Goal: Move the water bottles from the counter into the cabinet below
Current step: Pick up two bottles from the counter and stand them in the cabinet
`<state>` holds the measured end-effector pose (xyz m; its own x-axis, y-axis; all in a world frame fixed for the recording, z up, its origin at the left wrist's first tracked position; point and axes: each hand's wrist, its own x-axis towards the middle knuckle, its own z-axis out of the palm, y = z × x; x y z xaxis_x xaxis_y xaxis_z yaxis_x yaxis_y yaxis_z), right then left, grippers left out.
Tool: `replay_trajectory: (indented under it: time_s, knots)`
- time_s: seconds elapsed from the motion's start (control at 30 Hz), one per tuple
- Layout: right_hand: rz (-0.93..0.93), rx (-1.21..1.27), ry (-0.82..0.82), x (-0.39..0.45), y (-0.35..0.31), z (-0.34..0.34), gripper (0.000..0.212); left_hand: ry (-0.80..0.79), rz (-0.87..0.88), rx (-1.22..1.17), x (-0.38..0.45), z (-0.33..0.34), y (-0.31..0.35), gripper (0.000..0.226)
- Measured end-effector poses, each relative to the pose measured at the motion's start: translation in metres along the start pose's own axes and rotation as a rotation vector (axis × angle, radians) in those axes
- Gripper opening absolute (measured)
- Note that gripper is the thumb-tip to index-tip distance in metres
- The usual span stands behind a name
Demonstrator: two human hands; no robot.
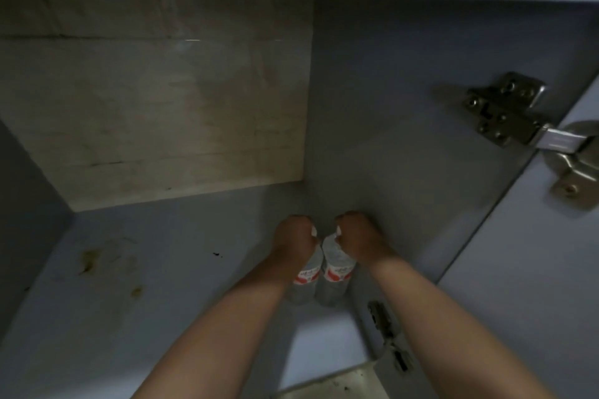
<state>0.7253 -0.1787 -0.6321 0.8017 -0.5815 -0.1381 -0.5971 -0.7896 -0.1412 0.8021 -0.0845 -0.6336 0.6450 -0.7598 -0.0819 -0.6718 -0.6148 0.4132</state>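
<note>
Left hand (293, 232): fingers curled over the top of the left bottle (307, 278), gripping it at the cap end; forearm runs in from 6 o'clock.
Right hand (356, 235): fingers curled over the top of the right bottle (337, 272), gripping it at the neck; forearm comes in from 5 o'clock.
Left bottle: clear plastic with a red and white label, standing roughly upright on the cabinet floor (146, 285), its white cap just showing at the hand's 3 o'clock edge.
Right bottle: same make, upright, touching or just beside the left bottle at its 3 o'clock side, and close to the right wall (405, 107).
Position of both: inside the cabinet, toward the right wall, nearer the front than the back panel (155, 107). Whether the bases rest fully on the floor cannot be told, as the arms and shadow hide part of them.
Cabinet floor: grey-blue, with brownish stains at 9 o'clock from the bottles and a small dark speck between the stains and the bottles.
Back panel: pale wood grain, at 11 o'clock from the hands.
Hinge (505, 110): metal, on the right wall at 2 o'clock, joined to the open door (534, 269).
Lower hinge (385, 330): dark and blurred, at 5 o'clock from the bottles.
</note>
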Motion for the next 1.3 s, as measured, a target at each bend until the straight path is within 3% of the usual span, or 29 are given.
replay_trajectory:
  time_s: [0.67,0.8,0.87,0.93,0.97,1.07,1.13,1.3]
  knots:
    - [0.021,0.075,0.007,-0.017,-0.007,0.018,0.039,-0.012,0.121,0.061,-0.012,0.003,-0.010,0.029]
    - [-0.023,0.040,-0.011,-0.027,-0.008,0.020,0.054,-0.026,0.113,0.129,-0.021,0.005,-0.009,0.048]
    - [-0.042,-0.013,-0.014,-0.036,-0.008,0.023,0.061,0.081,0.188,0.221,-0.029,0.014,-0.014,0.052]
    - [-0.046,-0.023,-0.003,-0.040,-0.007,0.026,0.062,-0.033,0.216,0.261,-0.031,0.019,-0.016,0.058]
    - [-0.052,-0.013,0.001,-0.039,-0.007,0.026,0.060,0.013,0.233,0.277,-0.030,0.023,-0.018,0.058]
    - [-0.060,0.054,-0.008,-0.035,-0.008,0.022,0.056,0.050,0.231,0.136,-0.033,0.011,-0.012,0.050]
    - [-0.060,0.059,-0.010,-0.034,-0.008,0.020,0.055,-0.002,0.206,0.063,-0.029,0.012,-0.015,0.056]
    - [-0.061,0.026,0.024,-0.029,-0.008,0.023,0.056,-0.056,0.240,0.092,-0.029,0.016,-0.018,0.051]
